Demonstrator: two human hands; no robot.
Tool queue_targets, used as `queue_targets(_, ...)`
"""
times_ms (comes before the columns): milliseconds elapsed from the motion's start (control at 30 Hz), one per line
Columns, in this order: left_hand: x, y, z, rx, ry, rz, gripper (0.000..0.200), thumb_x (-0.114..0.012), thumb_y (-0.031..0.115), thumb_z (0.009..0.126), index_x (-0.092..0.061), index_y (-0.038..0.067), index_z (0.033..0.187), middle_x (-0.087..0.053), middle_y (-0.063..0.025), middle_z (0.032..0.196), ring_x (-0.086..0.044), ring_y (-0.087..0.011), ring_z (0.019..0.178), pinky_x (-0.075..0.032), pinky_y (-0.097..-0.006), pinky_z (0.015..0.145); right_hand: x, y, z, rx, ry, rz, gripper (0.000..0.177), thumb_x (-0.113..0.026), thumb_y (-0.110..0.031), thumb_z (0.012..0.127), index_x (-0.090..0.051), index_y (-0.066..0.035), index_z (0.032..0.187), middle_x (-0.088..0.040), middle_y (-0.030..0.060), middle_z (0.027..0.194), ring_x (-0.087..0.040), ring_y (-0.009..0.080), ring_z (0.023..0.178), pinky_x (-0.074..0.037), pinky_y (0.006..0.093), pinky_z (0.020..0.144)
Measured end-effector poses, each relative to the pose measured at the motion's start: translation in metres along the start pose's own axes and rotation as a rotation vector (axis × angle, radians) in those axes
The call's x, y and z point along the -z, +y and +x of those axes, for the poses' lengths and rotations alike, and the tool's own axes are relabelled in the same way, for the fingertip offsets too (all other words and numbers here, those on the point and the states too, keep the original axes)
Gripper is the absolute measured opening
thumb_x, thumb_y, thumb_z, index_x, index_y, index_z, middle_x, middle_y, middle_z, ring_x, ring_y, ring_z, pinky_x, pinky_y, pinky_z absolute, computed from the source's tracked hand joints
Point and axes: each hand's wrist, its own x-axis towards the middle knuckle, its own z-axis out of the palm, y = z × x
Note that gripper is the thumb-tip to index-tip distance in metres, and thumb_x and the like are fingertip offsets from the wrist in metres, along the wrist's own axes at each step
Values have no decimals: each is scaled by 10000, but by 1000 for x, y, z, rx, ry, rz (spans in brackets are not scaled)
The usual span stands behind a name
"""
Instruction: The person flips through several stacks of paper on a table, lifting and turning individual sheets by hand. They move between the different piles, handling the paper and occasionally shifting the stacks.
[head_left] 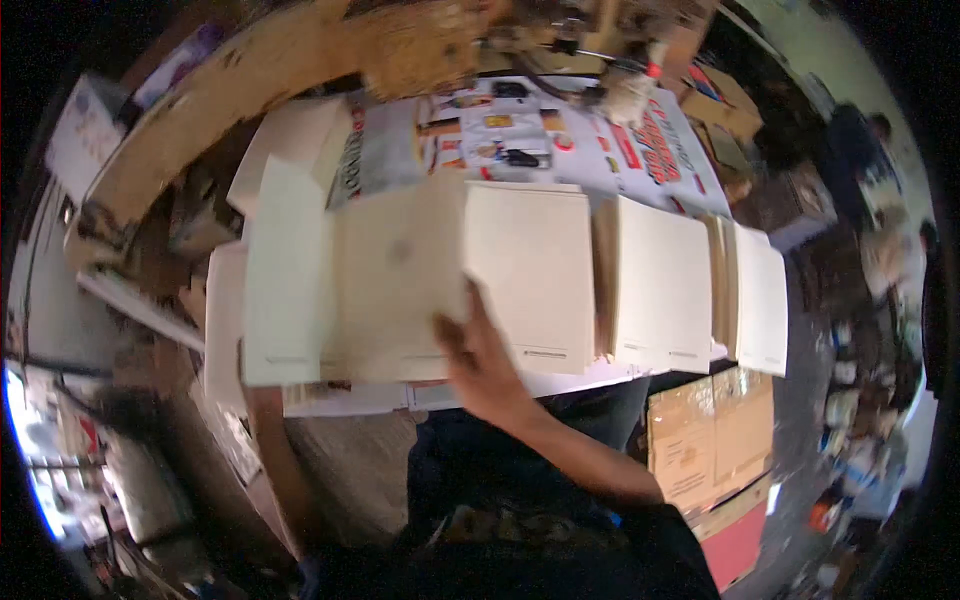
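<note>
Blurred cream sheet: in front of me, upright-ish, the cream sheet (400,265) joins or overlaps a paler sheet (283,280) on its left; motion blur, can't tell which.
Right hand: my right hand (488,375) is at the cream sheet's lower right edge, fingers spread; can't tell if they pinch it.
Left hand: hidden behind the paler sheet, only the left forearm (280,470) shows; grip can't be told. Hands well apart.
Handling: probably light, bendy, easily creased; smooth faces may slide.
Hold point: free side edge or lower corner, I'd say, not mid-face.
Stacks: middle stack (530,265) just right of the cream sheet, then right stack (662,285) and end stack (758,295), in a row.
Desk: poster-covered desk (590,150).
In the way: middle stack crowds my right fingers.
Below right: cardboard carton (685,445).
</note>
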Motion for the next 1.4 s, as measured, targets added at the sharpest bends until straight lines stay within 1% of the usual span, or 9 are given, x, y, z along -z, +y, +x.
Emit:
queue_targets(133, -39, 7, 16, -180, -628, 1613, 540, -632, 162, 894, -414, 44, 1374, -495, -139, 1303, -506, -237, 1166, -451, -329, 965, -40, 2, 5, 6, -149, 17, 583, -451, -140, 958, -163, 58, 1426, -393, 380, 1337, -614, 420, 973, -519, 451, 794)
queue_targets(200, -133, 29, -23, 86, -233, 1320, 567, -696, 225, 871, -443, 1, 1326, -487, -184, 1337, -474, -263, 1212, -348, -383, 1032, -49, 19, 11, 608, 60, -329, 595, -450, -137, 959, -154, 49, 1440, -467, 348, 1286, -578, 348, 1082, -475, 413, 922)
queue_targets(300, -152, 52, -26, -240, -315, 1362, 514, -678, 243, 879, -476, -34, 1261, -501, -173, 1276, -479, -254, 1150, -352, -366, 1002, -28, -11, -6, 298, -233, 541, 607, -467, -173, 967, -162, 42, 1446, -500, 304, 1267, -510, 298, 1190, -390, 375, 1029)
queue_targets(500, -227, 7, -60, -385, -529, 1189, 522, -642, 100, 876, -420, -58, 1321, -483, -163, 1282, -462, -247, 1164, -372, -351, 993, 76, -33, -28, -85, 85, 576, 604, -566, -345, 955, -385, 60, 1364, -597, 181, 1162, -545, 228, 1093, -445, 361, 924)
queue_targets(767, -348, -136, -121, 136, -943, 741, 270, -498, 238, 972, -576, 7, 1088, -628, -83, 1045, -605, -156, 963, -486, -308, 848, 217, -13, -122, 110, 532, 1185, 127, -622, -188, 922, -609, -74, 866, -448, -71, 605, -407, 53, 499, -306, 211, 439)
queue_targets(867, -376, -181, -155, -285, -1331, 941, 232, -678, 95, 812, -627, 9, 1021, -654, -137, 1013, -641, -248, 942, -510, -355, 802, 282, -31, -158, 45, 1157, -44, 316, -647, -215, 904, -619, -19, 1150, -656, 70, 925, -601, 134, 818, -491, 294, 702)
queue_targets(1033, -403, -212, -197, -554, -1487, 1238, 330, -737, 225, 766, -644, -7, 982, -643, -182, 938, -632, -328, 883, -498, -393, 786, 339, -34, -194, 152, 1111, -87, 452, -695, -249, 866, -584, 0, 1226, -657, 96, 1092, -622, 178, 960, -484, 300, 852)
queue_targets(1267, -384, -165, -143, 182, -1213, 772, 157, -652, 125, 891, -591, -20, 881, -639, -73, 832, -617, -105, 782, -537, -274, 680, 342, -17, -164, -23, 881, -7, 424, -669, -234, 883, -578, 3, 1222, -660, 91, 1077, -613, 168, 955, -473, 290, 864)
queue_targets(1400, -345, -109, -113, -202, -1271, 1020, 310, -773, 254, 786, -597, 23, 892, -631, -92, 838, -629, -197, 820, -502, -325, 735, 323, -6, -121, -45, 603, -104, 424, -613, -199, 915, -539, 2, 1281, -649, 105, 1112, -600, 163, 976, -470, 282, 867)
